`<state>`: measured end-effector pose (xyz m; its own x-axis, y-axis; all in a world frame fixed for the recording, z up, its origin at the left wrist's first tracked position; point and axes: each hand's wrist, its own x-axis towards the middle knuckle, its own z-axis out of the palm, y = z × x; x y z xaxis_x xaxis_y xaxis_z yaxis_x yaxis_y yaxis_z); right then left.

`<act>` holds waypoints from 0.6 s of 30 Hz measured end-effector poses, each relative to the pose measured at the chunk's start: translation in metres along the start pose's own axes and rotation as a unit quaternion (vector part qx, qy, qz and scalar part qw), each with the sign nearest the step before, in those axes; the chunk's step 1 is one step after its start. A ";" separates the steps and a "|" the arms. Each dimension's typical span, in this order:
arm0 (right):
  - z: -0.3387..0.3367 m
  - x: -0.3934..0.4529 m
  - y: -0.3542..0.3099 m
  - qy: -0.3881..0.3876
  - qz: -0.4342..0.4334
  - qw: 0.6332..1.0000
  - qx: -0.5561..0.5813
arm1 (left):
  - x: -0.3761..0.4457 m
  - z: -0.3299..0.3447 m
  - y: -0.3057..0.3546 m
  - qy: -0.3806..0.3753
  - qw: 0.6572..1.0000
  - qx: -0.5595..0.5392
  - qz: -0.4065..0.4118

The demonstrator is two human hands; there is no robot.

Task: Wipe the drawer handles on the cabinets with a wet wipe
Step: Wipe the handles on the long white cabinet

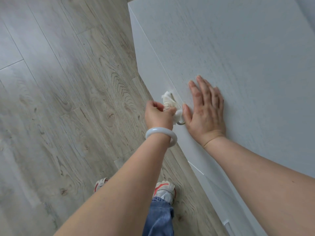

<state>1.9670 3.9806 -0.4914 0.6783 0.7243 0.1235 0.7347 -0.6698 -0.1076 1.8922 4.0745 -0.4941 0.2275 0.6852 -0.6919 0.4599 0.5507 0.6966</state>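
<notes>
A white cabinet fills the right side, seen from above. My left hand, with a pale bangle on its wrist, grips a crumpled white wet wipe wrapped over a drawer handle on the cabinet's front. Only a small curved metal end of the handle shows below the wipe. My right hand lies flat on the cabinet's top, fingers straight and spread, its thumb close beside the wipe.
A grey wood-grain floor stretches to the left of the cabinet. My feet in red-and-white sneakers and a denim trouser leg stand close to the cabinet front. Drawer edges show lower on the front.
</notes>
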 end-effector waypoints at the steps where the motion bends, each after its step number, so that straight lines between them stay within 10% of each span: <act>1: 0.000 0.000 0.000 -0.001 0.000 1.000 0.001 | 0.004 -0.002 0.006 -0.005 1.000 0.023 0.014; 18: 0.002 -0.001 0.000 0.009 -0.002 1.000 0.010 | 0.005 -0.011 0.016 -0.094 0.990 0.048 -0.088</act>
<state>1.9670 3.9802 -0.4931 0.6752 0.7241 0.1408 0.7376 -0.6632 -0.1266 1.8912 4.0923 -0.4847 0.2885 0.4764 -0.8306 0.5849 0.5991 0.5468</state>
